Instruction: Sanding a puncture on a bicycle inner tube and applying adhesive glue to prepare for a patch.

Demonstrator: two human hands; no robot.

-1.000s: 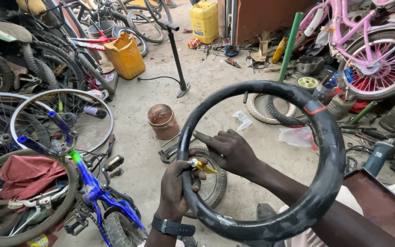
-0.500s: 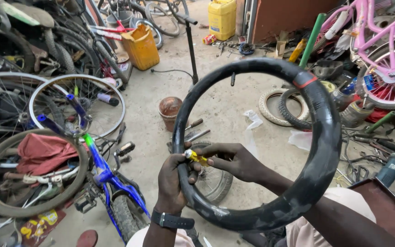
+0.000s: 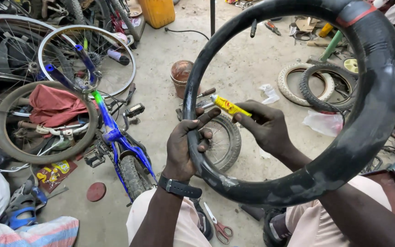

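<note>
A big black inner tube (image 3: 371, 105) stands upright in front of me, with a red band near its top right. My left hand (image 3: 184, 148), a black watch on its wrist, grips the tube's lower left side, index finger stretched up along the rubber. My right hand (image 3: 264, 126) reaches through the ring and holds a small yellow glue tube (image 3: 228, 106), its white nozzle pointing left toward the inner tube just above my left fingers.
A blue bicycle frame (image 3: 115, 137), spoked wheels (image 3: 85, 61) and a red cloth (image 3: 53, 105) lie at left. A rusty tin (image 3: 180, 75), small wheel (image 3: 225, 142), loose tyres (image 3: 318, 87), scissors (image 3: 218, 226) and a yellow jerrycan (image 3: 157, 11) sit on the concrete floor.
The view has dropped and closed in on the inner tube. My right hand has lifted the glue tube, nozzle now aimed at the rubber above my left fingers.
</note>
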